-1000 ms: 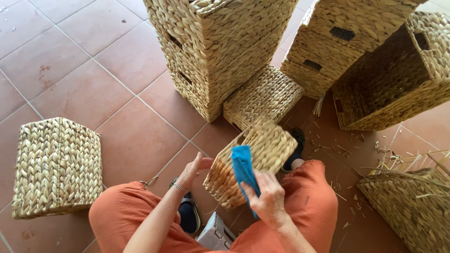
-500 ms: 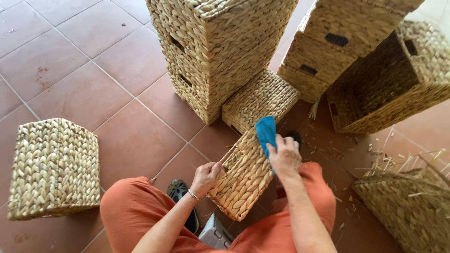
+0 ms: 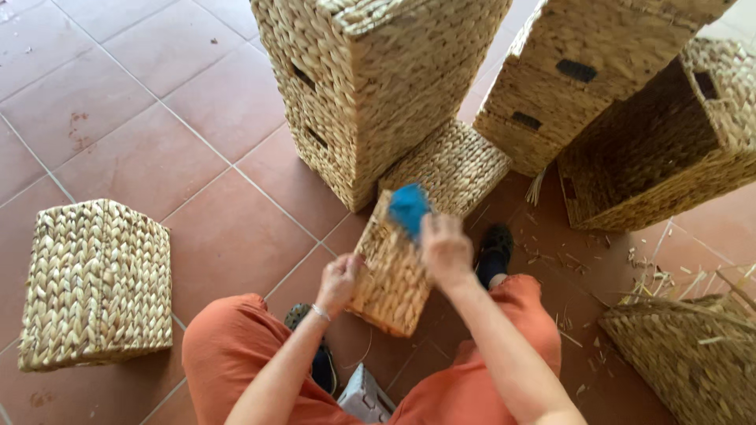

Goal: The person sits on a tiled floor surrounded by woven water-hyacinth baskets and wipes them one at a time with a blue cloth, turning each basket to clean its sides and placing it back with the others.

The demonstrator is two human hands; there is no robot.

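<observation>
A small woven straw basket (image 3: 390, 271) is tilted between my orange-trousered knees, above the tiled floor. My left hand (image 3: 340, 282) grips its near left edge. My right hand (image 3: 443, 250) is closed around a blue tool (image 3: 409, 208), probably a brush, pressed against the basket's upper right side. The tool and hand are blurred by motion.
A tall stack of woven baskets (image 3: 370, 86) stands straight ahead, with a flat one (image 3: 457, 161) at its foot. More baskets (image 3: 567, 86) lean at the right, one open (image 3: 661, 149). A basket (image 3: 98, 283) sits upside down at left, another (image 3: 693, 362) at lower right. Straw scraps (image 3: 646, 267) litter the tiles.
The basket has been turned and tipped in my hands. My right hand moved the blue tool from the basket's front up to its top right edge. My left hand took hold of the edge.
</observation>
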